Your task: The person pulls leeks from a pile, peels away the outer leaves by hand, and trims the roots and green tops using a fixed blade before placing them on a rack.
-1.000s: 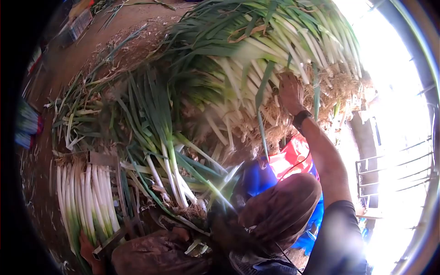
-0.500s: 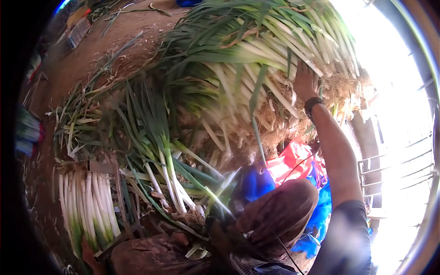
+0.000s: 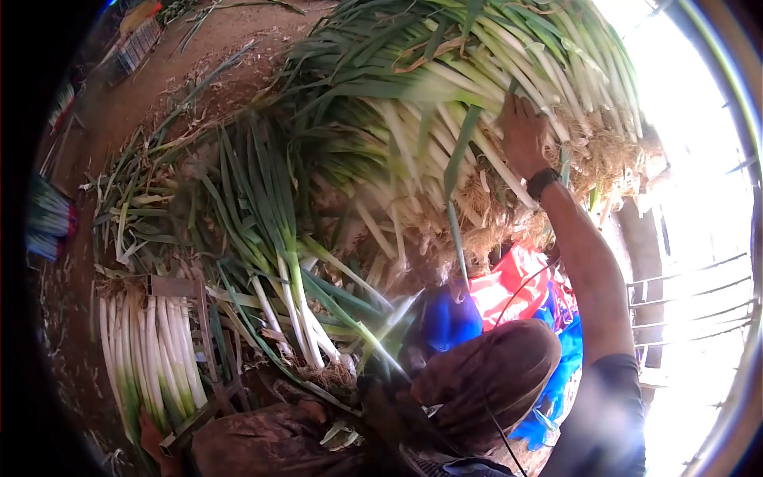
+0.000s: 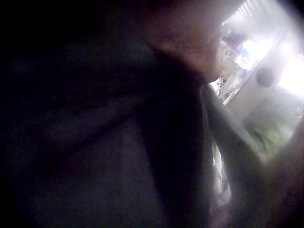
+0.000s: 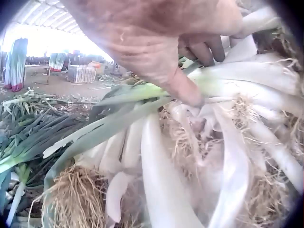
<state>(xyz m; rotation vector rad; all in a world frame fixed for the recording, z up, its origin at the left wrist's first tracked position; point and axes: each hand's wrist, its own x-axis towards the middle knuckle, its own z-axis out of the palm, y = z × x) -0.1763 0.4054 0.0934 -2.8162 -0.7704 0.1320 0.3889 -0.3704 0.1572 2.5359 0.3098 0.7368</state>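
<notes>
My right hand [image 3: 524, 139], wearing a dark wrist band, reaches into a big heap of leeks [image 3: 445, 87] on the far side. In the right wrist view its thumb [image 5: 187, 90] lies across a leek [image 5: 232, 88], with the fingers bent on the stalk's other side. Shaggy roots [image 5: 76, 194] and white stalks surround it. Low on the left, my left hand [image 3: 153, 441] is against the green part of a leek bundle [image 3: 151, 342] laid in a metal frame [image 3: 175, 286]. Its fingers are mostly hidden, and the left wrist view is nearly black.
Loose leeks [image 3: 290, 286] lie between the frame and the heap. My bent knee [image 3: 493, 366] rises in front, beside red plastic [image 3: 513, 286] and blue plastic [image 3: 453, 318]. Wire bars [image 3: 691, 306] stand at the bright right side. Farther off is a crate [image 5: 81, 73].
My right hand has moved up and a little right along the heap, from the nearer roots to stalks farther in. The left hand has stayed at the bundle.
</notes>
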